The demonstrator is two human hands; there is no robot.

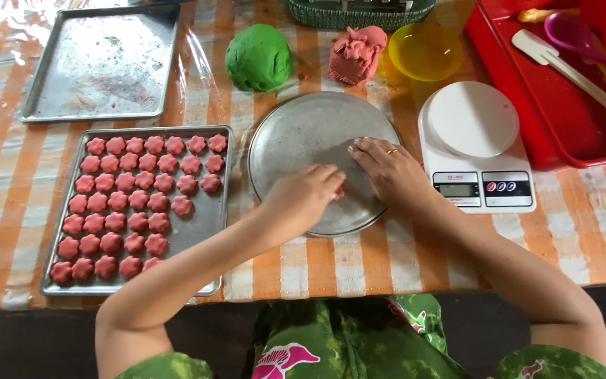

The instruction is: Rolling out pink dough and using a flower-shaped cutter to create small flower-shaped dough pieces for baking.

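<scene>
My left hand [301,198] is curled over a small pink piece of dough [339,193] on the round metal plate [303,133]; only a sliver of pink shows under the fingers. My right hand [385,167] lies flat on the plate beside it, fingers pointing left, a ring on one finger. A rectangular tray [205,224] to the left holds several rows of pink flower-shaped dough pieces [138,200]. Behind the plate sit a green dough ball [257,56] and a pink dough lump [355,52].
A white kitchen scale [475,144] stands right of the plate. A yellow bowl [426,50] and a red tray [562,105] with a purple spoon and white spatula lie at the back right. A bare baking tray [99,63] sits at the back left. Checked cloth covers the table.
</scene>
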